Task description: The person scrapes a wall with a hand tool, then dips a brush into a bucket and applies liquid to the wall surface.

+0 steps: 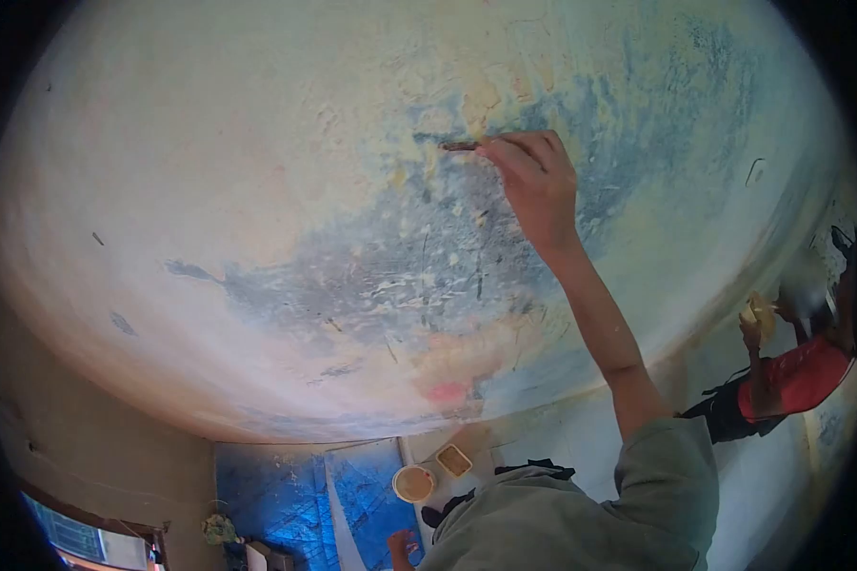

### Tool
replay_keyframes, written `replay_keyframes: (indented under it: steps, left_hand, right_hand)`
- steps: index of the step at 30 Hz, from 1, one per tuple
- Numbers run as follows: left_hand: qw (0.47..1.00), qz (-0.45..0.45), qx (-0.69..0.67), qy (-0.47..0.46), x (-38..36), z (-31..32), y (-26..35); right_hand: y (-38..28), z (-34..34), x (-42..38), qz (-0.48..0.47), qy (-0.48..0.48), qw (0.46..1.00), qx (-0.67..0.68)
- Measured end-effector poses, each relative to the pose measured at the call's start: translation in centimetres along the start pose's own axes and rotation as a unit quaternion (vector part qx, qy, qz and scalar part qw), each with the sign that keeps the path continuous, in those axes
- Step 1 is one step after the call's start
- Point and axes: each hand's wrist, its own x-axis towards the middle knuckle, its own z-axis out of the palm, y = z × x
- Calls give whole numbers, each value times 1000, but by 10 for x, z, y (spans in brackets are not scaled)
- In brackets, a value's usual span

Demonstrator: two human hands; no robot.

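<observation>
My right hand is raised to the wall, its fingers pinching a thin, dark, flat tool that looks like a small scraper seen edge-on. The tool's far end points left and overlaps a patch of yellow and blue-grey paint. Below the hand spreads a rough, worn area with pale flecks and dark streaks. Low at the bottom edge, my left hand hangs beside my body, small in view, its fingers loosely bent and apart with nothing visible in them.
On the floor below stand a round pale bucket and a small rectangular tray. Blue sheeting covers the floor left of them. At right, a person in a red shirt holds a yellowish thing. A window shows lower left.
</observation>
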Motion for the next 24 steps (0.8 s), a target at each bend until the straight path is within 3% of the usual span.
replay_keyframes:
  steps: [1, 3, 5, 7, 12, 15, 16, 19, 20, 24]
  left_hand:
    - [998, 35, 48, -32, -3, 6, -4]
    - [992, 69, 92, -59, -17, 22, -2]
    - [999, -24, 30, 10, -35, 43, 9]
    - [999, -20, 27, -1, -31, 45, 2]
    - [999, -41, 28, 2, -31, 39, -3]
    - [997, -81, 12, -16, -32, 35, 11]
    - [998, -63, 18, 4, -28, 34, 12]
    - [999, -46, 21, 8, -18, 30, 17]
    - [999, -41, 19, 2, -16, 30, 18]
    - [999, -24, 45, -12, -11, 26, 27]
  right_hand:
    - [4, -3, 2, 1, 0, 1000, 3]
    - [6, -5, 6, -85, -22, 991, -99]
    - [10, 1, 8, -76, -23, 995, -51]
    - [16, 4, 9, -69, -27, 997, -7]
    - [29, 15, 21, -152, -5, 988, 6]
    - [30, 4, 50, -116, 11, 993, -14]
    - [34, 11, 55, -85, 72, 993, -25]
    - [17, 20, 32, -149, -20, 988, -20]
    - [13, 24, 23, -215, -46, 976, -1]
    - [21, 10, 65, -173, -53, 982, -57]
